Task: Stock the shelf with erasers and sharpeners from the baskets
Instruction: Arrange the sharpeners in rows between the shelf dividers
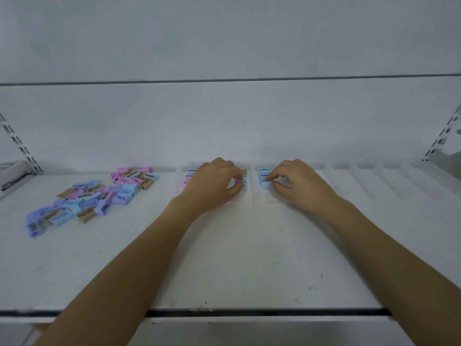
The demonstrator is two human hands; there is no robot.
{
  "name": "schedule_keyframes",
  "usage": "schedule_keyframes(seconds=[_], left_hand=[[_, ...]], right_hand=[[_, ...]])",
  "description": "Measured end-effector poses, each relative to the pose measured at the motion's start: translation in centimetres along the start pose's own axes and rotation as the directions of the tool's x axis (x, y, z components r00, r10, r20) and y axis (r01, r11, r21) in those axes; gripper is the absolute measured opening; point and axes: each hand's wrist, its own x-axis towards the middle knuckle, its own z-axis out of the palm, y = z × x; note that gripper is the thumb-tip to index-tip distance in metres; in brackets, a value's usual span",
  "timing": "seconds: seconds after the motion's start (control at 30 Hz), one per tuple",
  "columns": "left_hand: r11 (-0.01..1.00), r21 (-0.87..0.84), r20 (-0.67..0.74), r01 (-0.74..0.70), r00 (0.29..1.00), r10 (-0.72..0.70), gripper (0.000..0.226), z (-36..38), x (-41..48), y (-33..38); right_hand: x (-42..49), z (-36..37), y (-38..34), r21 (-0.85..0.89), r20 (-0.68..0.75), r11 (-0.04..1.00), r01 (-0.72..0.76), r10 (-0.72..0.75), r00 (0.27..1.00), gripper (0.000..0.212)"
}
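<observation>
Both my hands reach to the back of the white shelf (237,258), where clear divider lanes (349,181) run front to back. My left hand (212,186) pinches a blue sharpener (241,184) in a lane that holds blue, pink and brown sharpeners (188,177). My right hand (299,186) pinches a blue sharpener (265,184) at the front of the neighbouring lane's short row (263,173). A loose pile of pastel blue, purple, pink and brown sharpeners (82,198) lies on the shelf to the left.
Several divider lanes to the right hold nothing. Slotted shelf uprights stand at the far left (17,143) and far right (441,136). A grey object (12,176) sits at the left edge. The shelf's front lip (249,313) runs across the bottom.
</observation>
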Motion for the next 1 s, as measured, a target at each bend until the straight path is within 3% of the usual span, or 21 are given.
schedule_keyframes(seconds=[0.13,0.27,0.47,0.7,0.83,1.0], left_hand=[[0.997,-0.061,-0.057,0.055,0.997,-0.058,0.024,-0.7,0.2,-0.5],[0.994,-0.038,-0.090,0.105,0.990,-0.108,0.025,-2.1,1.3,-0.2],[0.992,0.096,-0.051,0.085,0.995,-0.080,0.026,-6.3,1.5,-0.7],[0.942,0.335,0.095,-0.016,0.995,-0.017,0.026,-11.6,-0.8,-2.9],[0.951,0.309,0.128,0.005,0.991,-0.047,0.023,-14.7,-4.3,-5.0],[0.968,0.244,0.136,0.050,0.987,-0.086,0.020,-18.8,-9.3,-8.2]], right_hand=[[0.2,-0.4,-0.2,0.083,-0.099,0.997,-0.009,0.017,0.995,0.017],[0.0,-0.4,-1.5,0.087,-0.104,0.995,0.047,-0.037,0.994,0.019],[-0.5,-0.4,-5.9,0.161,0.054,0.957,0.239,-0.251,0.967,0.022],[1.3,-1.0,-12.4,0.075,0.244,0.900,0.428,-0.433,0.868,0.021],[3.4,-0.3,-17.1,0.019,0.367,0.889,0.458,-0.432,0.824,0.021],[4.7,1.4,-23.1,-0.013,0.401,0.880,0.475,-0.431,0.808,0.021]])
